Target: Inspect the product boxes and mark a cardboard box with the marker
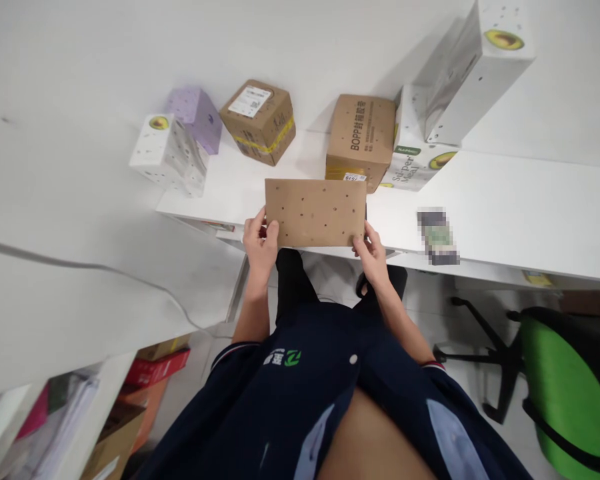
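Between my two hands is a flat-topped brown cardboard box with small dark specks on its surface. My left hand grips its left end, thumb on the near corner. At the opposite end, my right hand holds the near right corner, thumb on top and fingers along the side. The box is over the front edge of the white desk; whether it touches the desk is hidden. Just behind it stands a brown carton with black lettering.
Along the back stand a taped brown carton, a purple box, a white avocado-print box and stacked white boxes. A blurred item lies on the right. A green chair is at lower right. A cable hangs left.
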`<state>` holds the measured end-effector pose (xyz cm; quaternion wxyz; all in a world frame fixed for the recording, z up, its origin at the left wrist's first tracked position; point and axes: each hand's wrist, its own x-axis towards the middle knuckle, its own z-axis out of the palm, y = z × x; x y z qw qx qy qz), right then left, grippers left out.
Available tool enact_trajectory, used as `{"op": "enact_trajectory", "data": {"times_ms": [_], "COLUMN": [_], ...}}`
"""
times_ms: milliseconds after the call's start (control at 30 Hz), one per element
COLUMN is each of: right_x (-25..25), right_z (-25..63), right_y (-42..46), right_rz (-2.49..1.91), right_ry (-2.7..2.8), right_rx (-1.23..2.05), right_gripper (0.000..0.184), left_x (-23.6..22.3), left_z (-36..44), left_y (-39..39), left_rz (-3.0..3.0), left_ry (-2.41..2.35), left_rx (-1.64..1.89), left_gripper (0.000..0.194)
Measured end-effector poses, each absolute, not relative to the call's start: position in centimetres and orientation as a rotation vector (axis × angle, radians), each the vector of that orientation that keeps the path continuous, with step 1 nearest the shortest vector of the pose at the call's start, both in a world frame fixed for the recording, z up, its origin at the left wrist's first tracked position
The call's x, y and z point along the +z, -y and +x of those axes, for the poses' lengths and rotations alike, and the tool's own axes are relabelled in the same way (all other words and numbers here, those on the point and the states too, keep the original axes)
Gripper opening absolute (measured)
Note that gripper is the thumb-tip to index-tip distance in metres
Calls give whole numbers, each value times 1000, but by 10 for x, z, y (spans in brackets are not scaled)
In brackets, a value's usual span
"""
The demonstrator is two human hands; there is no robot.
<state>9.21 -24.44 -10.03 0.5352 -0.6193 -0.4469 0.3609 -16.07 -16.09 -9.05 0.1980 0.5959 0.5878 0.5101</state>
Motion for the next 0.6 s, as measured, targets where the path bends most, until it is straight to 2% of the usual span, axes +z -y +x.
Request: {"op": "enact_trajectory", "data": {"times_ms": [367, 600], "right_x": [-84, -104], "right_z": [96, 89], "right_y": [242, 238], "right_rz": [-1424, -1356], "right_ry": [976, 890], "right_rx": [876, 1049], "right_gripper": [58, 60], "left_x": [-82, -48], "left_z": [-155, -139], "left_y": [169, 189], "left_rz": [1639, 1895], "left_ry": [-1535, -1394], "left_rx": [1499, 1615], "left_gripper": [56, 49]}}
